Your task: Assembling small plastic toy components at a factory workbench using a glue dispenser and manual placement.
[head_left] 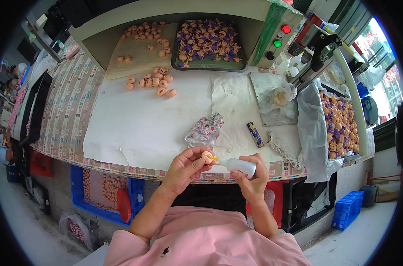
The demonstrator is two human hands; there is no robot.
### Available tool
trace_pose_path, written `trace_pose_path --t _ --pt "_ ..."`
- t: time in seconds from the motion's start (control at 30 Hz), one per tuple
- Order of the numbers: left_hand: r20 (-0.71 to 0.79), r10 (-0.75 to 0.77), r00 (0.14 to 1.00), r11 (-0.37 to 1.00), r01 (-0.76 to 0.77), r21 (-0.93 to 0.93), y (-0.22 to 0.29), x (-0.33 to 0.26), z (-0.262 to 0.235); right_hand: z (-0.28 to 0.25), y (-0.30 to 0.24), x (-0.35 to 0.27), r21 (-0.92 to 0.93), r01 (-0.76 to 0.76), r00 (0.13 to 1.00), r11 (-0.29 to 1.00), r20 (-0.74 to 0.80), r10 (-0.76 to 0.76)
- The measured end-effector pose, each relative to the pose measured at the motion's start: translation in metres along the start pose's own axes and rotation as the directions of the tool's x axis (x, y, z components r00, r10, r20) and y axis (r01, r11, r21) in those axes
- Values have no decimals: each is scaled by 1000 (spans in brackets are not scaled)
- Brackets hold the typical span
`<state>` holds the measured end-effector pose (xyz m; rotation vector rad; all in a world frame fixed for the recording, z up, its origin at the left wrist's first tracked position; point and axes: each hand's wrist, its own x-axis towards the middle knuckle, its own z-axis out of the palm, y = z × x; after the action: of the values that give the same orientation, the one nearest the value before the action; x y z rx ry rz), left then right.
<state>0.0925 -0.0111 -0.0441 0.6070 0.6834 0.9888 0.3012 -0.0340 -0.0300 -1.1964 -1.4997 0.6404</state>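
I'm gripping a white squeeze bottle (239, 166) in my right hand (251, 175), its long axis lying level and its yellow nozzle pointing left. My left hand (187, 166) is pinching a small peach doll head (207, 157) at the fingertips, right at the nozzle tip.

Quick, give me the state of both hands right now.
Left hand: closed on a small peach-coloured doll head.
Right hand: closed on a small white squeeze bottle.
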Motion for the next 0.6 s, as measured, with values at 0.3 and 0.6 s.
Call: trace_pose_path --t 0.3,0.6 --pt "-18 -3 1000 1000 3 19 0 2 2 -5 -2 0 -17 -32 999 999 -30 32" --pt "-8 60 998 998 -59 38 -9 2 0 -19 -9 -5 -108 56 998 992 -14 -58"
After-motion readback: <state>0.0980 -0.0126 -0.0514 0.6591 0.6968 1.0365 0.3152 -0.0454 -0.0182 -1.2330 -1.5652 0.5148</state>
